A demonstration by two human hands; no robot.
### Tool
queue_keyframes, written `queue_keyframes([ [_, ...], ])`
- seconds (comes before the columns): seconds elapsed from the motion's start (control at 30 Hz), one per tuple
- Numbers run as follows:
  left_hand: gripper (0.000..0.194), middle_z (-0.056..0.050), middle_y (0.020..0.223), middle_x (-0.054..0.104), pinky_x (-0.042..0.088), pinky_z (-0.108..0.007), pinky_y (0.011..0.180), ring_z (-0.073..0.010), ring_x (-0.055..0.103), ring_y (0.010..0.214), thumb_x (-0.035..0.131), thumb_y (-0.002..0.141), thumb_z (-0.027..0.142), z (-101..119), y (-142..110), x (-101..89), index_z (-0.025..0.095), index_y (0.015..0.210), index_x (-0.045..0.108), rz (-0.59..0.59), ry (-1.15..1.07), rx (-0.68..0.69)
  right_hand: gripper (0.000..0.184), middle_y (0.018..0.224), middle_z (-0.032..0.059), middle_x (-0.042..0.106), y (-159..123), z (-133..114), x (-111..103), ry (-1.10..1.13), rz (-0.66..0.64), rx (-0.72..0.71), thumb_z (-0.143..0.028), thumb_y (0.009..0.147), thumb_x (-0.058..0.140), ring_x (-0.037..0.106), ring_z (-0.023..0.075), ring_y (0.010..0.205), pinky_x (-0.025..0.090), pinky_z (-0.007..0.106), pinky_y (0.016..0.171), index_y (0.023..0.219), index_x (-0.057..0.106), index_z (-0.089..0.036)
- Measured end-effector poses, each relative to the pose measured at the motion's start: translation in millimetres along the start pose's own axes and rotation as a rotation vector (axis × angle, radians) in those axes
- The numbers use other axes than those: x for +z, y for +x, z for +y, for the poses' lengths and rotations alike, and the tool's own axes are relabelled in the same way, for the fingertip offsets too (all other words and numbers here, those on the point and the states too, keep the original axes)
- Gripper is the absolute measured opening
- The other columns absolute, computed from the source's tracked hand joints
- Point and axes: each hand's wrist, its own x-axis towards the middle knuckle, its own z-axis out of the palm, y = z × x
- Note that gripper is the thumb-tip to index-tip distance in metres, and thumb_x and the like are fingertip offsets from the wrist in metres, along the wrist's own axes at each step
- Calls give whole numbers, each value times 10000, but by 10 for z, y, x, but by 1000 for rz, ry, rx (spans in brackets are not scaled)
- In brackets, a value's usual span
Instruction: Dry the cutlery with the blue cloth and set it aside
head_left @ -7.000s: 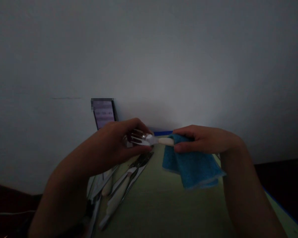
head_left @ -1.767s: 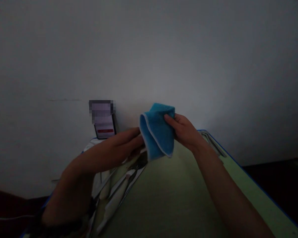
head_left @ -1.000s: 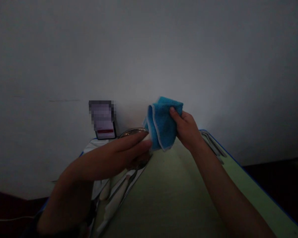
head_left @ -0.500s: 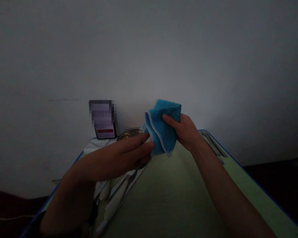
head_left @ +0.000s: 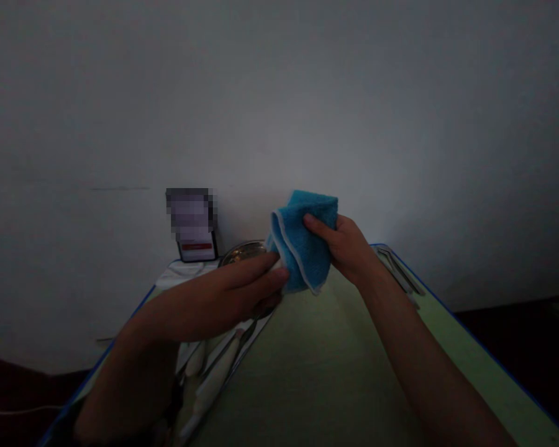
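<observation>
In front of the wall, above the green table (head_left: 335, 354), a folded blue cloth (head_left: 310, 248) with pale edging is in my right hand (head_left: 347, 245). The thumb lies across its front and the other fingers are behind it. My left hand (head_left: 242, 285) is closed at the cloth's lower left, pinching a white handle (head_left: 277, 265); only a short piece of it shows, and the rest is hidden by fingers and cloth. Behind the left hand stands a shiny metal bowl (head_left: 242, 249), partly covered by that hand.
A phone (head_left: 198, 248) leans on the wall at the back left. White-handled utensils (head_left: 218, 375) lie under my left forearm, on a pale sheet. Metal cutlery (head_left: 398, 270) rests near the table's right edge. The wall closes off the far side.
The cloth has shifted very slightly down and left, its top edge a little lower. Both hands keep the same grip.
</observation>
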Motion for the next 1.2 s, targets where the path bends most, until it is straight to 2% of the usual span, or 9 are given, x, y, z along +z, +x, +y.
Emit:
queue_keyframes([
  [0.17,263,20,687,516,437,-226,571,-123,484,613,395,873,415,-11,1,-7,192,822,525,-9,-7,34,294,729,25,668,-1,-4,0,-11,22,2,-440,656,690,595,153,662,471,298,644,774,655,-172],
  [0.4,251,4,731,570,435,-230,556,-133,513,638,428,865,410,-18,2,-3,195,872,557,-2,-50,16,301,694,13,643,-13,-35,5,15,20,13,-457,664,679,572,142,630,460,293,632,763,644,-175],
  [0.53,253,30,650,502,413,-223,537,-109,453,576,398,884,393,7,1,-23,194,784,517,11,-82,76,345,595,-10,580,-16,-22,65,-5,128,-14,-527,688,621,523,129,571,428,269,569,684,600,-182],
  [0.67,272,47,630,441,403,-226,529,-100,413,542,334,914,394,29,27,11,200,773,462,56,-44,155,326,564,-25,552,-46,30,250,162,303,-8,-513,699,609,519,123,559,429,256,555,658,552,-195],
  [0.83,263,3,768,535,436,-267,637,-147,512,686,302,920,392,51,119,188,199,874,476,114,235,173,243,755,17,646,-57,162,395,468,335,52,-439,721,594,598,158,726,493,284,679,762,585,-200],
  [0.93,276,-27,826,561,433,-305,699,-178,533,753,276,923,371,54,176,243,193,914,487,168,357,188,264,827,43,668,-26,217,382,502,377,103,-459,727,579,614,184,826,512,297,714,788,595,-203],
  [1.2,279,-29,873,605,425,-302,681,-184,562,751,302,914,383,109,175,172,193,857,499,245,369,148,343,1101,69,627,-26,149,419,540,484,120,-511,773,493,592,210,998,530,326,714,916,575,-210],
])
